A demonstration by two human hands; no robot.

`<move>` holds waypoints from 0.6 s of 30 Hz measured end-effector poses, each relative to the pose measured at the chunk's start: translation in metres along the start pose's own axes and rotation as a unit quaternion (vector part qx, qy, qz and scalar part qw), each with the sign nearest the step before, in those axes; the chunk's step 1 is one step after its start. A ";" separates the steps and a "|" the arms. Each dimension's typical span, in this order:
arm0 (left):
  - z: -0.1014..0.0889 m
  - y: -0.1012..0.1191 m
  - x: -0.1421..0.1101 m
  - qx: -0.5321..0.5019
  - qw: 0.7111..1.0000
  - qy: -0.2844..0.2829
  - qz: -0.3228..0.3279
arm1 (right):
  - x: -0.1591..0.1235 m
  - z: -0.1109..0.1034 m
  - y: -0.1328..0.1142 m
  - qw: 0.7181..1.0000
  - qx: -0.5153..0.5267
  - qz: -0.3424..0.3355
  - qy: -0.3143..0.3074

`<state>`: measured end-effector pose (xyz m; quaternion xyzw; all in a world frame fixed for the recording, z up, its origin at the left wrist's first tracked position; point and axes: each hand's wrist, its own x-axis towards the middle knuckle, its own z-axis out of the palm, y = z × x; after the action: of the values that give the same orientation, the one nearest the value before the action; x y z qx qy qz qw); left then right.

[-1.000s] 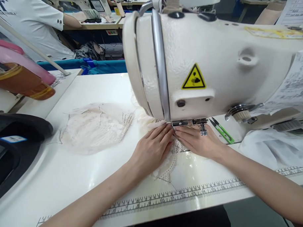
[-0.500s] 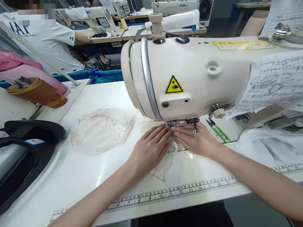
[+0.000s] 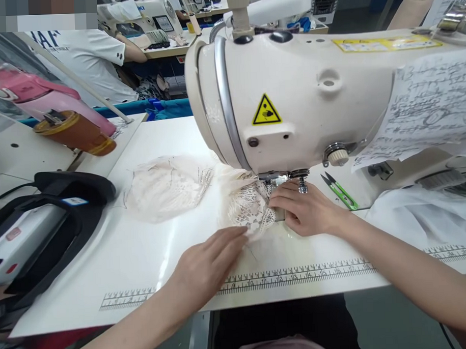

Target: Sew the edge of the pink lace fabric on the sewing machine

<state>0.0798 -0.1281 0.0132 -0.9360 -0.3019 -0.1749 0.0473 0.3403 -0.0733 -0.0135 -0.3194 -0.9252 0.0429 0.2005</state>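
Note:
A cream sewing machine [image 3: 291, 101] fills the upper middle of the head view. Pale pink lace fabric [image 3: 249, 207] lies bunched under its presser foot [image 3: 281, 178]. My right hand [image 3: 305, 210] rests flat on the table just right of the lace, its fingers stretched out and pressing the lace edge below the foot. My left hand [image 3: 209, 264] has its fingers together, pinching the near edge of the lace. A second lace piece [image 3: 164, 187] lies loose to the left.
Green thread snips [image 3: 340, 191] lie right of the presser foot. A ruler strip [image 3: 297, 276] runs along the table's front edge. A black-and-white device [image 3: 47, 227] sits at the left, a pink bottle [image 3: 50, 104] behind it. A person in white works at the far bench.
My left hand has drawn back from the presser foot toward the table's front edge, pulling the lace with it. The lace now shows bunched up. My right hand stays by the foot.

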 end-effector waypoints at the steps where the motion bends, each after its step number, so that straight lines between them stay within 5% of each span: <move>1: -0.004 0.001 0.004 -0.012 0.999 -0.001 -0.045 | 0.000 -0.002 0.000 1.000 0.012 -0.002 -0.008; 4: -0.016 -0.004 0.020 -0.001 0.998 -0.006 -0.066 | 0.000 -0.001 0.001 1.000 0.013 -0.012 0.009; 9: -0.001 -0.022 0.049 0.035 0.994 -0.091 0.054 | 0.002 0.011 0.007 0.997 -0.007 -0.043 0.070; 14: 0.030 -0.030 0.061 0.132 0.986 0.001 0.098 | 0.000 0.014 0.006 0.995 -0.018 -0.019 0.101; 18: 0.034 -0.029 0.059 0.164 0.980 0.050 0.098 | 0.002 0.013 -0.001 0.994 -0.068 0.011 0.087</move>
<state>0.1179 -0.0651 0.0022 -0.9308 -0.2306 -0.1638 0.2316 0.3332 -0.0726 -0.0243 -0.3447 -0.9015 -0.0454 0.2576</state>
